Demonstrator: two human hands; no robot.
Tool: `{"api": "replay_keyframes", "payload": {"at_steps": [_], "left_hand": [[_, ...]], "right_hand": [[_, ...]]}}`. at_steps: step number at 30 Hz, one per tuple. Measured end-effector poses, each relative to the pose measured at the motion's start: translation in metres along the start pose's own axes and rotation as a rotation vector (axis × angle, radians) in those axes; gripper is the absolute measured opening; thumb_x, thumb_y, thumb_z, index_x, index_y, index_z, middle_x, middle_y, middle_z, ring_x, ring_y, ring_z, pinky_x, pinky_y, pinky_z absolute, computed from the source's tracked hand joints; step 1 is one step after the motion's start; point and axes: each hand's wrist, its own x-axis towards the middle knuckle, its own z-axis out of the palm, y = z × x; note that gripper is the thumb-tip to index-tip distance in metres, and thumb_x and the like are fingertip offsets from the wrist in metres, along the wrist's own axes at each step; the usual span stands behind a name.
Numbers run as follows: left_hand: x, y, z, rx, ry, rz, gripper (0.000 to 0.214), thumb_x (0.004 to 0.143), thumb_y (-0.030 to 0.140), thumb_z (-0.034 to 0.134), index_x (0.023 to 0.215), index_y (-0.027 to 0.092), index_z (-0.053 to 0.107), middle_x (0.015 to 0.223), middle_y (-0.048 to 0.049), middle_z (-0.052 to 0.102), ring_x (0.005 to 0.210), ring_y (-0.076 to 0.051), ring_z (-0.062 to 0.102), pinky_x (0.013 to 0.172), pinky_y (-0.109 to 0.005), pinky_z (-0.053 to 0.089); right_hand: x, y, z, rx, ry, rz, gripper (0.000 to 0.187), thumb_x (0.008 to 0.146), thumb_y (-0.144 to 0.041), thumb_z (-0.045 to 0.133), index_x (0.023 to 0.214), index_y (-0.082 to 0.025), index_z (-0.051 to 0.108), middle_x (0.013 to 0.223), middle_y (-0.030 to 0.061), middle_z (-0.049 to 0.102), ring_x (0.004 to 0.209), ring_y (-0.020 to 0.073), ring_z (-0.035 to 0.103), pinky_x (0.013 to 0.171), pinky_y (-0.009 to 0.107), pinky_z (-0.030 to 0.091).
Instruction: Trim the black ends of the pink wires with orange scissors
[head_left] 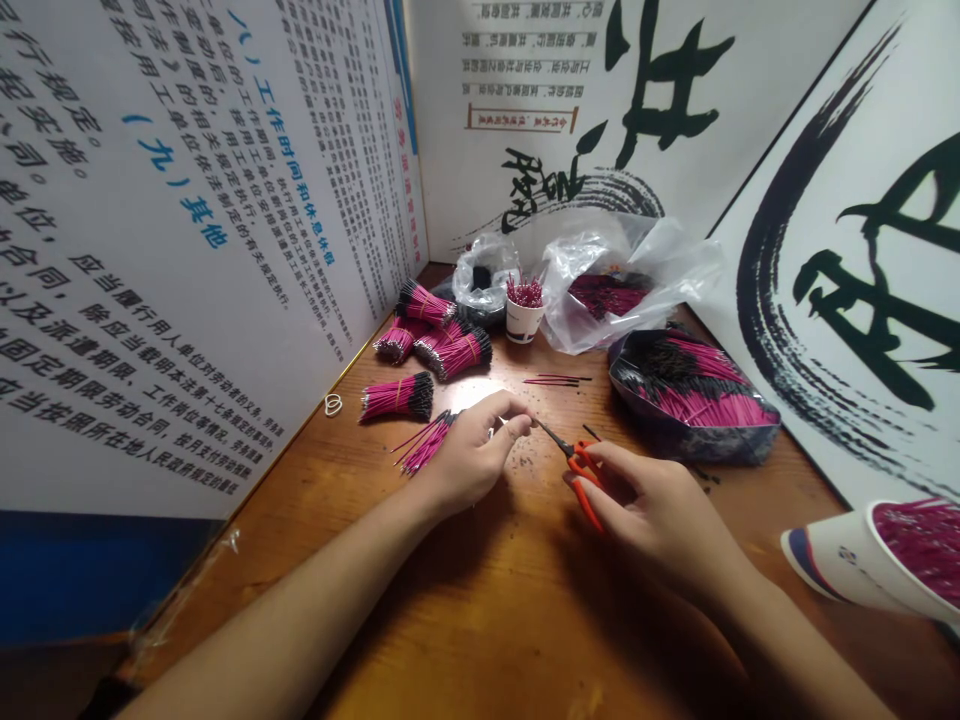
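Note:
My left hand (487, 440) is closed in a pinch over the table, and what its fingertips hold is too small to make out. In my right hand (660, 500) is a pair of orange-handled scissors (581, 468). Their dark blades point left, with the tips right at my left fingertips. Loose pink wires with black ends (424, 445) lie beside and partly behind my left hand. Small dark bits (523, 460) are scattered on the wood beneath the scissors. A few single wires (556, 380) lie just beyond my hands.
Banded bundles of pink wires (397, 397) lie at the left, with several more stacked behind. A paper cup of wires (525, 322) and plastic bags (592, 250) stand at the back. An open dark bag of wires (694, 440) is at right; another cup (847, 555) lies tipped nearer me.

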Motion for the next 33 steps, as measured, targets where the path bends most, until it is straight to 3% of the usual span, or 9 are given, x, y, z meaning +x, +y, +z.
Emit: {"api": "replay_keyframes", "payload": {"at_steps": [11,21,33], "left_hand": [[0.0004,-0.0003,-0.0012,0.005,-0.01,0.01,0.012,0.093,0.023,0.051,0.086,0.015,0.058,0.081,-0.0017,0.057,0.08,-0.015,0.053,0.076,-0.026,0.041],[0.001,-0.0018,-0.001,0.044,-0.018,0.029,0.014,0.093,0.022,0.049,0.085,0.015,0.058,0.081,-0.002,0.056,0.08,-0.015,0.052,0.076,-0.027,0.04],[0.0,-0.0023,-0.0004,0.052,-0.01,0.031,0.013,0.093,0.023,0.05,0.086,0.015,0.058,0.082,-0.0022,0.057,0.08,-0.015,0.053,0.075,-0.027,0.041]], "right_hand": [[-0.0001,0.0012,-0.0009,0.04,-0.064,0.026,0.019,0.089,-0.033,0.052,0.09,-0.022,0.068,0.067,-0.0003,0.068,0.056,0.0139,0.058,0.054,0.023,0.04],[-0.002,0.003,-0.0013,0.048,0.003,0.049,0.02,0.088,-0.036,0.054,0.088,-0.021,0.067,0.062,-0.0009,0.065,0.052,0.0139,0.056,0.052,0.023,0.039],[-0.0001,0.0003,0.0003,0.017,-0.033,0.039,0.018,0.086,-0.036,0.055,0.086,-0.022,0.067,0.059,-0.0018,0.063,0.051,0.0135,0.054,0.051,0.024,0.036]]}}
